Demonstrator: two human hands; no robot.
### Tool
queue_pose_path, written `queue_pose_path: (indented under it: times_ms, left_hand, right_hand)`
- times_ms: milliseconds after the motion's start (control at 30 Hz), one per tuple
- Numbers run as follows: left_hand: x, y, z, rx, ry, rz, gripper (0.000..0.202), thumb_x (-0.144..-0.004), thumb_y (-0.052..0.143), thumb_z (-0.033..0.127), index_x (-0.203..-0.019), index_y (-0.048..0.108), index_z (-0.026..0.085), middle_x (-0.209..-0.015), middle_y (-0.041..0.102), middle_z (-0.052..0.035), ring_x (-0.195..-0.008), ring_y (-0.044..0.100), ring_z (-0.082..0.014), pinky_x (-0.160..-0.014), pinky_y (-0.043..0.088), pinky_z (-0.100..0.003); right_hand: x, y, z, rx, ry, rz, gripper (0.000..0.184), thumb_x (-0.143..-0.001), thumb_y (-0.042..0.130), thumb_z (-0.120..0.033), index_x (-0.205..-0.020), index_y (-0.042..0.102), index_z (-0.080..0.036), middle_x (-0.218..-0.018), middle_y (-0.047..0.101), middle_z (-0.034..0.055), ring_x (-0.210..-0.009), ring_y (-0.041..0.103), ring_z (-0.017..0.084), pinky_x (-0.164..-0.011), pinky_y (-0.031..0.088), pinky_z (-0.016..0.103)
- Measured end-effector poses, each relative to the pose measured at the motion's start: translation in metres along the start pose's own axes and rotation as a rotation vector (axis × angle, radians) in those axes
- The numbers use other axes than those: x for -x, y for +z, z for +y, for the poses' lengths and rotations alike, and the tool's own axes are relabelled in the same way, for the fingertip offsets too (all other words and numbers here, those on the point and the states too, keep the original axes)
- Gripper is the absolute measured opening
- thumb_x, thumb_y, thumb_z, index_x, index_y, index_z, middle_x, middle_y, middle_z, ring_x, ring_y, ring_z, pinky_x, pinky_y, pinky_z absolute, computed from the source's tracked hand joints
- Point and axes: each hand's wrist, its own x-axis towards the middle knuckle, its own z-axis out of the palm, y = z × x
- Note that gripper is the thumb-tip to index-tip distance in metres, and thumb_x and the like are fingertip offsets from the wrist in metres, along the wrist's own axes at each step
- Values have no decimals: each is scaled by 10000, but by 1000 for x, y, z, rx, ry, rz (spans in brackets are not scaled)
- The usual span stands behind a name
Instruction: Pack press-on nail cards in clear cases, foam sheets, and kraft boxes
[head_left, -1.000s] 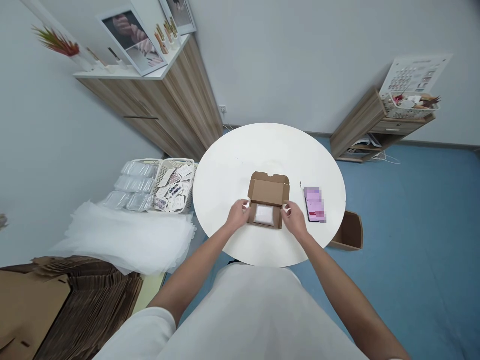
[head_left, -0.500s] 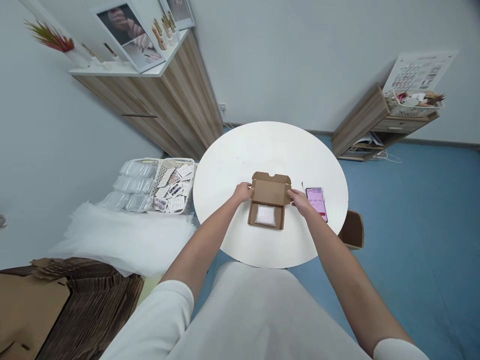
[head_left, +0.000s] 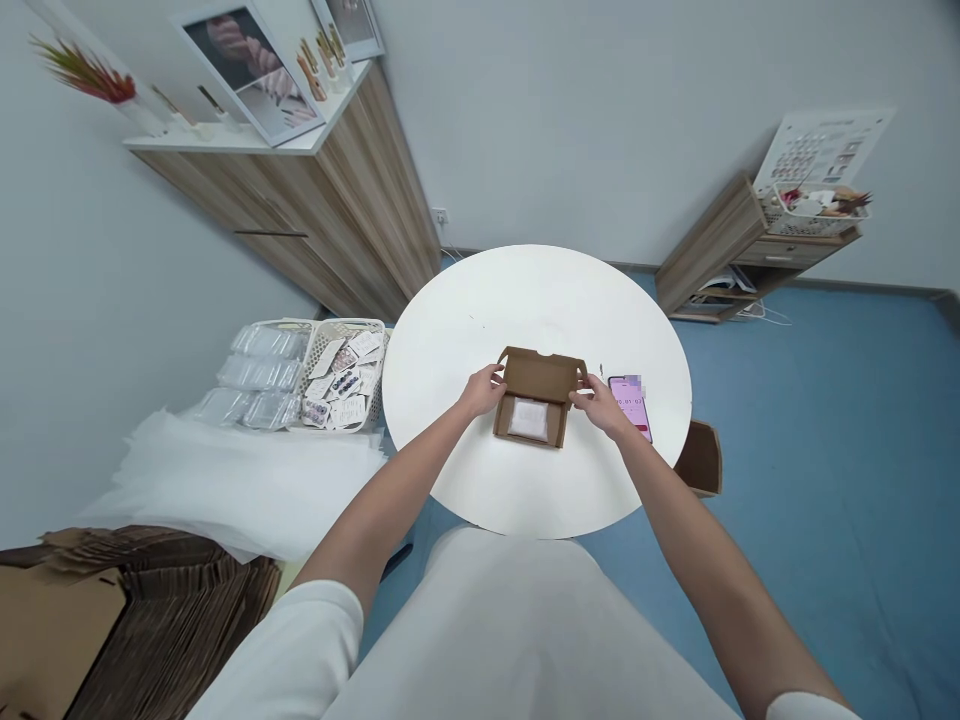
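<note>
A small brown cardboard box [head_left: 538,374] is on the white round table [head_left: 525,500], its lid tilted up at the far side. Inside its tray lies a white wrapped packet [head_left: 529,419]. My left hand [head_left: 484,389] pinches the lid's left side flap between thumb and fingers. On the opposite side flap, my right hand [head_left: 598,402] has its fingers closed in the same way. Just right of that hand, a phone [head_left: 631,405] with a pink timer screen lies on the table, partly covered by my wrist.
Left of the table are a white basket of printed cards [head_left: 346,378], clear plastic packs [head_left: 259,373], white sheets [head_left: 240,485] and stacked flat cardboard [head_left: 180,620]. An open carton [head_left: 701,457] stands by the table's right edge. Wooden cabinets [head_left: 375,190] are behind.
The lid has swung up from lying back to a steeper tilt, its flaps now bent forward. Both hands moved with it, and the view shifted slightly.
</note>
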Motion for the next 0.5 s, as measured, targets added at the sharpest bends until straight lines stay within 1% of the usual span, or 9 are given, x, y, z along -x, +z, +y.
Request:
queue_pose_path:
  times_ms: [67, 133, 233, 300, 367, 433, 500]
  left_hand:
    - [8, -2, -4, -11, 23, -65, 483, -746, 514, 217, -1217, 405, 203, -952, 577, -48, -737, 580, -124, -673, 468, -248]
    - [15, -5, -8, -37, 67, -117, 531, -749, 511, 233, -1257, 357, 213, -907, 578, -35, -752, 568, -129, -693, 462, -259]
    - [22, -7, -14, -79, 157, -178, 554, -749, 498, 249, -1277, 333, 230, -837, 577, -11, -759, 552, -134, -726, 451, -275]
    - [25, -8, -18, -97, 217, -227, 541, -738, 497, 237, -1261, 361, 251, -847, 575, -6, -760, 545, -133, -734, 447, -277]
    - [27, -10, -23, -104, 260, -287, 511, -724, 488, 204, -1226, 413, 258, -896, 577, -15, -776, 541, -135, -737, 443, -276]
    - [28, -11, -28, -98, 257, -346, 477, -712, 470, 170, -1183, 470, 251, -964, 579, -32, -813, 539, -144, -745, 438, -280]
    - [29, -12, -33, -59, 213, -403, 458, -704, 452, 148, -1149, 510, 238, -1030, 575, -48, -861, 540, -156, -762, 433, -287]
  right_hand:
    - [8, 1, 5, 50, -3, -33, 425, -684, 555, -325, -1084, 452, -223, -993, 513, 39, -717, 534, 121, -627, 431, 284]
    - [15, 2, 10, 84, -18, -59, 418, -676, 562, -316, -1066, 447, -218, -936, 517, 28, -705, 531, 122, -609, 428, 276]
    - [24, 5, 16, 130, -60, -73, 417, -673, 561, -303, -1064, 439, -222, -814, 510, -2, -674, 512, 119, -593, 425, 266]
    - [28, 7, 19, 185, -88, -80, 430, -680, 550, -287, -1091, 431, -240, -753, 498, -22, -646, 498, 115, -596, 426, 266]
    - [33, 8, 20, 251, -107, -108, 432, -692, 534, -269, -1111, 431, -265, -732, 502, -31, -629, 497, 113, -611, 429, 269]
    - [37, 8, 21, 315, -116, -146, 427, -698, 526, -248, -1115, 442, -284, -761, 528, -24, -647, 513, 118, -634, 433, 276]
    - [42, 6, 25, 355, -114, -181, 432, -703, 514, -215, -1123, 453, -297, -836, 561, -6, -698, 540, 129, -662, 438, 282]
